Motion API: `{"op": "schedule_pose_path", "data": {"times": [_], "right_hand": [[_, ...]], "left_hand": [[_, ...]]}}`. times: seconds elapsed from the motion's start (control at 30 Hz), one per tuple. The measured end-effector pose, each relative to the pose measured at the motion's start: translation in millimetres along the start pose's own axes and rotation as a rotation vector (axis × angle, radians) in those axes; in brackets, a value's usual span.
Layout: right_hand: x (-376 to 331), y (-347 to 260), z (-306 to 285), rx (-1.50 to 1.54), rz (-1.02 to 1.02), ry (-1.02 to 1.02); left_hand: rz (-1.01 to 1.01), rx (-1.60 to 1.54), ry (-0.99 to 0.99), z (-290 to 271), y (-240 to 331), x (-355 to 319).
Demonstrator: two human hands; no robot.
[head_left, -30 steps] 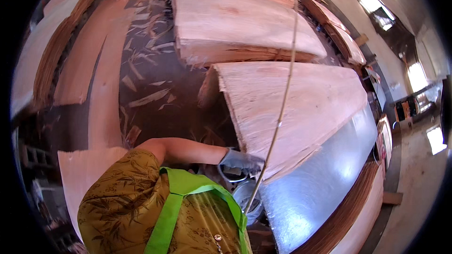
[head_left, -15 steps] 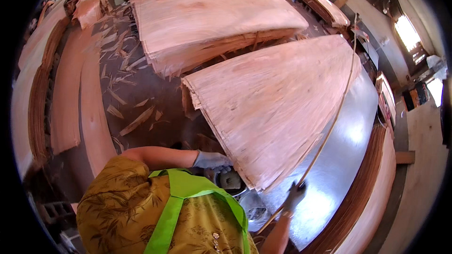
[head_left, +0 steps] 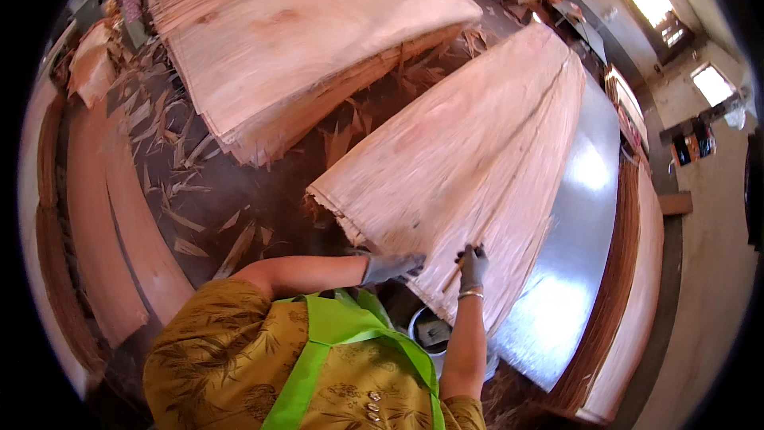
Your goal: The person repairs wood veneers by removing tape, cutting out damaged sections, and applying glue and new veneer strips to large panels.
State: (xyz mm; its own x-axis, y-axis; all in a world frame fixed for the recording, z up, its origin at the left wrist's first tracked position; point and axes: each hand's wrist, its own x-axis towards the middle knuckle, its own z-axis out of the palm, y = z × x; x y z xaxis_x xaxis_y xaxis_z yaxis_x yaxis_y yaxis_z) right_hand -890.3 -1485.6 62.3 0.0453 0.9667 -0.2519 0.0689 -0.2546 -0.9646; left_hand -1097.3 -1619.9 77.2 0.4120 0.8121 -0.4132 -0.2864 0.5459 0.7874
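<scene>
A stack of thin, pale pinkish wood veneer sheets fans away in front of me. My right hand, in a grey glove, is closed around a thin wooden stick over the near part of the stack. A narrow line runs from there up the top sheet toward its far end; I cannot tell whether it is the stick or its shadow. At the near left edge of the sheets, my gloved left hand reaches over the veneer, fingers stretched out. Below the near edge, a round bucket is partly hidden by my right arm.
A larger veneer stack lies beyond, to the left. A shiny metal sheet borders my stack on the right, with another veneer pile past it. Broken wood scraps litter the floor. Long strips lie at the left.
My right hand has moved left and up from the metal sheet onto the veneer, bringing the stick across the stack. My left hand has shifted right, over the edge. The view has turned slightly.
</scene>
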Motion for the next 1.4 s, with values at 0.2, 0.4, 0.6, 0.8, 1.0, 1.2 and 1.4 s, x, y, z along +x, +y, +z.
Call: {"op": "schedule_pose_path", "data": {"times": [0.2,0.4,0.6,0.8,1.0,1.2,1.4], "right_hand": [[-93,-17,50,-0.292,-0.243,-0.308],[-95,126,-113,-0.479,-0.281,-0.132],[-122,82,-165,-0.688,0.038,0.31],[-99,67,-212,-1.028,0.215,0.652],[-88,77,-233,-0.814,0.17,0.572],[-98,40,-250,0.146,0.174,0.286],[-101,49,-267,0.533,0.169,0.286]], "left_hand": [[0.135,-0.186,0.041,-54,5,20],[0.098,-0.1,0.184,-79,24,18],[-0.02,0.044,0.296,-127,-5,34],[-0.113,0.149,0.392,-105,-7,39],[-0.075,0.109,0.384,-106,-7,30],[-0.095,0.223,0.398,-110,-9,26],[-0.064,0.175,0.438,-103,-10,29]]}}
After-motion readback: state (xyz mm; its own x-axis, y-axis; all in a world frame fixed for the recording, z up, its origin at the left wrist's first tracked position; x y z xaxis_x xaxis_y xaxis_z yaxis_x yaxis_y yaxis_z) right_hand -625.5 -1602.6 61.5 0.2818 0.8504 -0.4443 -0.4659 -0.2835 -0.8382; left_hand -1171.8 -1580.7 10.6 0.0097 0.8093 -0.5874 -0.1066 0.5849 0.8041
